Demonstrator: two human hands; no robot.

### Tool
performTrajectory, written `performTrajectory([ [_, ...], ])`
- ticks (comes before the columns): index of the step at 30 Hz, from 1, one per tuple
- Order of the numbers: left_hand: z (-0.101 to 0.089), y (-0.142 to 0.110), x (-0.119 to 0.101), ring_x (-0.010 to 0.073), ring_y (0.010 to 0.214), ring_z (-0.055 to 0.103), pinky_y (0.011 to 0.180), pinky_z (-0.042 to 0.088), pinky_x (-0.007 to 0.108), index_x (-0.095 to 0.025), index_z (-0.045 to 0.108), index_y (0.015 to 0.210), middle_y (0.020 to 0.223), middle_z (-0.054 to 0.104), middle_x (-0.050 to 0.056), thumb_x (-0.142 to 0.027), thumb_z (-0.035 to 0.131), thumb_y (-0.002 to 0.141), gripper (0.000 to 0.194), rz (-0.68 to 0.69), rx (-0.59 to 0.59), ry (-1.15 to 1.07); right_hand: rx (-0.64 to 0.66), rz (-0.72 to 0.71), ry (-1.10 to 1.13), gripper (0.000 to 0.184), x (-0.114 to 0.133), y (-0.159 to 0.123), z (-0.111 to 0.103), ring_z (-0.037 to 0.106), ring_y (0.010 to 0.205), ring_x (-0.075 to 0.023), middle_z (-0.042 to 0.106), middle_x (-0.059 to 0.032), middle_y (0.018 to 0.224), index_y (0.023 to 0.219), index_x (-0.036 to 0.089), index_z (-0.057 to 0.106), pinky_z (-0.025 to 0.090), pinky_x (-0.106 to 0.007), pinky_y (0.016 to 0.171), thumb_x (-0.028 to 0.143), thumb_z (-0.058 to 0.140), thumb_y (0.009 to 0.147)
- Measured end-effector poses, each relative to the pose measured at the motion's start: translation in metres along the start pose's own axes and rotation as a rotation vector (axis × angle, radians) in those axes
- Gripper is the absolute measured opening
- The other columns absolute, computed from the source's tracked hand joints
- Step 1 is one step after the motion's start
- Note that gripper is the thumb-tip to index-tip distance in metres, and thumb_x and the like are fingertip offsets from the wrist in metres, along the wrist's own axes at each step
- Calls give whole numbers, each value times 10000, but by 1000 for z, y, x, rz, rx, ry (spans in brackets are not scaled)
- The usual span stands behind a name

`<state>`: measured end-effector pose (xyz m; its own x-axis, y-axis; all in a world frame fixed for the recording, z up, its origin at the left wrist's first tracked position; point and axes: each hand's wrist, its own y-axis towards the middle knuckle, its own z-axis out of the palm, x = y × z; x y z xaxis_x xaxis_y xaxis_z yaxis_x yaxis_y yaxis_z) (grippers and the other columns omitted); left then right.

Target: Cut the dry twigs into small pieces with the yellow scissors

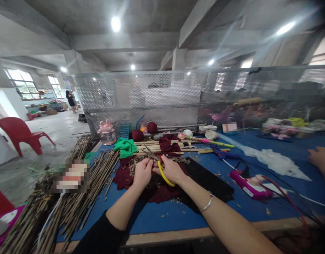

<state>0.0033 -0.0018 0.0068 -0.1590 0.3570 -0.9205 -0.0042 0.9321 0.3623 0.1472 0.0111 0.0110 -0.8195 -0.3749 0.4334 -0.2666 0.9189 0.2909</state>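
My right hand (pixel 172 170) is closed around a pair of yellow-handled scissors (pixel 165 177), whose metal blades point up and to the left. Right beside the blades, my left hand (pixel 143 172) has its fingers pinched together; what they hold is too small to make out. Both hands are over a crumpled dark red cloth (pixel 122 177), where small dried plant bits (pixel 132 165) lie heaped. A black sheet (pixel 205 180) lies to the right of the cloth, partly behind my right forearm.
Long dried stalks (pixel 92 187) lie in bundles along the left. A green cloth (pixel 125 147), wooden sticks (pixel 149 144) and dark red balls (pixel 152 127) are behind my hands. On the right are a glue gun (pixel 220 152), a purple power strip (pixel 249 185), cords and another person's hand (pixel 320 158).
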Motion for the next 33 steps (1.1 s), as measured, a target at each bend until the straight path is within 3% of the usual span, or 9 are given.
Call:
performTrajectory([
  [11, 0, 2, 2, 95, 479, 464, 478, 370, 195, -152, 560, 620, 561, 560, -3, -369, 455, 773, 285, -9, -25, -4, 13, 57, 0, 367, -3, 4, 4, 493, 588, -116, 574, -14, 708, 759, 194, 486, 233, -210, 511, 554, 538, 714],
  [15, 1, 2, 3, 94, 403, 424, 377, 308, 191, -159, 579, 801, 506, 505, -30, -407, 433, 781, 288, -111, 11, -62, 3, 45, 1, 382, -8, 6, 8, 482, 565, -111, 571, -15, 679, 745, 191, 491, 251, -205, 517, 573, 488, 742],
  [20, 1, 2, 1, 88, 403, 387, 411, 306, 192, -135, 611, 838, 453, 437, -42, -384, 420, 799, 316, -47, -35, -15, -21, 54, -41, 396, -11, 8, 8, 510, 595, -130, 576, -24, 673, 744, 186, 499, 252, -212, 523, 582, 487, 736],
  [24, 0, 4, 3, 130, 620, 524, 594, 406, 216, -142, 619, 934, 690, 612, 21, -341, 489, 767, 291, 23, -10, -22, -2, 48, -71, 409, -11, 8, 6, 532, 619, -145, 581, -22, 695, 775, 192, 489, 246, -217, 521, 590, 533, 693],
  [27, -1, 6, 7, 144, 747, 543, 693, 416, 226, -146, 617, 942, 837, 637, 40, -316, 505, 755, 276, 44, 26, -48, -9, 23, -76, 417, -11, 6, 6, 542, 643, -154, 582, -25, 723, 805, 197, 472, 262, -219, 533, 587, 547, 681],
  [33, 1, 7, 12, 81, 450, 440, 417, 345, 177, -137, 567, 705, 580, 548, -11, -411, 509, 731, 282, -144, 87, -129, 3, -41, 45, 411, -10, 4, 7, 544, 721, -155, 580, -37, 827, 871, 198, 450, 309, -220, 586, 527, 595, 673],
])
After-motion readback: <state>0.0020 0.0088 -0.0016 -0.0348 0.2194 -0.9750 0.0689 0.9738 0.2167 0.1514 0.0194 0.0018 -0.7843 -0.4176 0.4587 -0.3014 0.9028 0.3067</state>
